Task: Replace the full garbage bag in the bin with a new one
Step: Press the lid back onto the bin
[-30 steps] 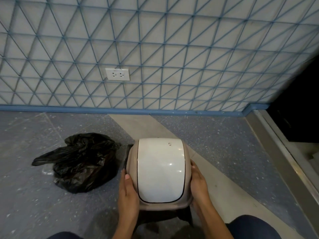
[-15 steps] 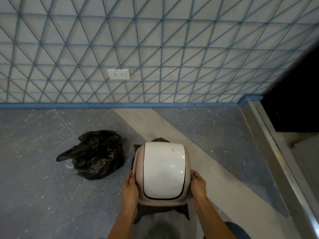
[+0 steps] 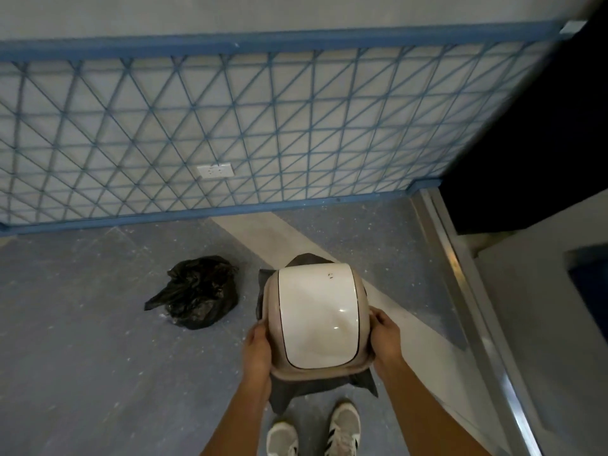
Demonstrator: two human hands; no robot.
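lidded bin (image 3: 316,320) (dark liner edges showing), both hands gripping

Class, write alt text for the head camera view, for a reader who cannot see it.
Seen from above, a person's left hand and right hand grip the sides of a beige bin lid with a white flap, over a dark new bag folded outside the rim. A full black garbage bag sits on the grey floor to its left, near a blue-latticed wall.

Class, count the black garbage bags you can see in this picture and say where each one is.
2. A full black bag lies on the floor left of the bin; a new bag pokes out under the bin's lid.
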